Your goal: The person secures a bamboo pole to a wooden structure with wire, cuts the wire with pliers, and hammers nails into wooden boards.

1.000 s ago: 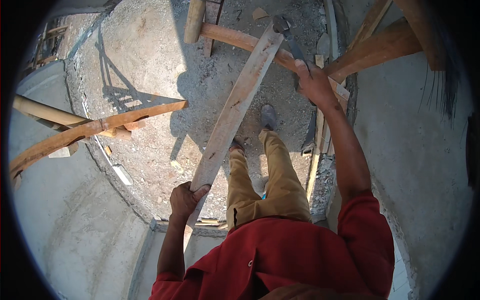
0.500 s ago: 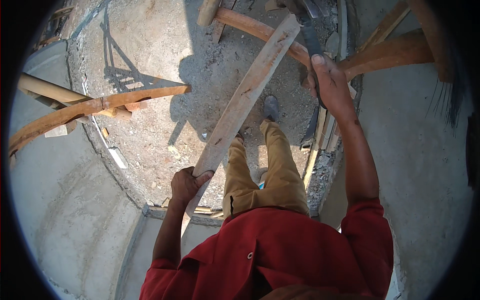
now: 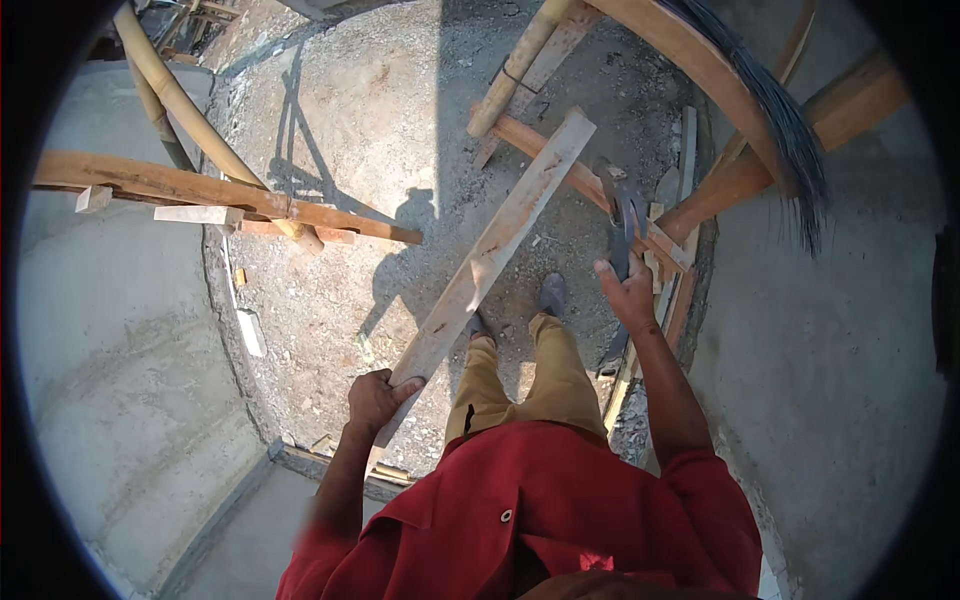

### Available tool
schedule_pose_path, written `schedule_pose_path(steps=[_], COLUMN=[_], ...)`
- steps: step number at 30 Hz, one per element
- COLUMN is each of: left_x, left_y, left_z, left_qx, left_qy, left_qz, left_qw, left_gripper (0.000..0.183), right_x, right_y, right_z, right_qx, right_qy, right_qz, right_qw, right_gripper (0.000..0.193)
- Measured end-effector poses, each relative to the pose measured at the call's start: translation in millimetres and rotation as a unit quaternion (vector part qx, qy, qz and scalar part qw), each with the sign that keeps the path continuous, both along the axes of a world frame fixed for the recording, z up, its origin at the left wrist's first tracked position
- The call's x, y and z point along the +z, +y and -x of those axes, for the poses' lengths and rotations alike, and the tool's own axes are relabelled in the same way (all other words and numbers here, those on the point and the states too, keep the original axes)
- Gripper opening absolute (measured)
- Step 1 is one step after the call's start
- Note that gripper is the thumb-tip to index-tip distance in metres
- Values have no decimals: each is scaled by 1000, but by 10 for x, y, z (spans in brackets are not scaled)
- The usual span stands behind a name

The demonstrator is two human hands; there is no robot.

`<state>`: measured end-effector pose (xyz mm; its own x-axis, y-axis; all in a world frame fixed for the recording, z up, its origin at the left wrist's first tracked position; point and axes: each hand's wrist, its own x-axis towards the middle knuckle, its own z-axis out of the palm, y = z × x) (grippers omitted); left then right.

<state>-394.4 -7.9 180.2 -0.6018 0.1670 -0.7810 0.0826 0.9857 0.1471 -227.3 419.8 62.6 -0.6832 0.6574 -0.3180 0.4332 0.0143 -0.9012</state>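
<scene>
My left hand (image 3: pixel 378 400) is closed round the near part of a long, pale wooden board (image 3: pixel 490 262), its thumb across the top face. The board slants away to the upper right, and its far end overlaps a brown wooden beam (image 3: pixel 583 180) in the picture; whether they touch I cannot tell. Farther right, my right hand (image 3: pixel 632 298) grips a dark-handled claw hammer (image 3: pixel 622 225), head pointing away from me. The hammer head lies in front of the beam's right part, apart from the board. My right fingers are partly hidden behind the handle.
At left, a wooden beam (image 3: pixel 350 222) crosses bamboo poles (image 3: pixel 200 115). A curved timber with a bundle of dark wires (image 3: pixel 775 120) hangs at upper right. Grey concrete walls (image 3: pixel 110 330) stand on both sides. The gravelly floor (image 3: pixel 330 110) holds wood scraps.
The view has shifted, so the beams sit lower in the picture. My right hand has come down and left with the hammer, whose head now shows fully. My left hand keeps its grip on the board.
</scene>
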Motion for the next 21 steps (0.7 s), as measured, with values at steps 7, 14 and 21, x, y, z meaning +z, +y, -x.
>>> schedule_pose_path(steps=[7,14,21], left_x=[1055,1453,1397], left_y=[-1091,-880,-39], left_z=[-637,-890,371], left_qx=[-41,234,244], left_qy=[112,210,375], left_qz=[136,16,-78], left_qw=[984,949,891], left_gripper=[84,71,67], right_x=[285,633,1367], right_y=[-539,-576,-753], right_z=[-336,471,1948], right_qx=[-49,205,281], right_qy=[-35,71,142], right_qz=[134,-28,151], right_qw=[989,976,937], right_gripper=[24,21,22])
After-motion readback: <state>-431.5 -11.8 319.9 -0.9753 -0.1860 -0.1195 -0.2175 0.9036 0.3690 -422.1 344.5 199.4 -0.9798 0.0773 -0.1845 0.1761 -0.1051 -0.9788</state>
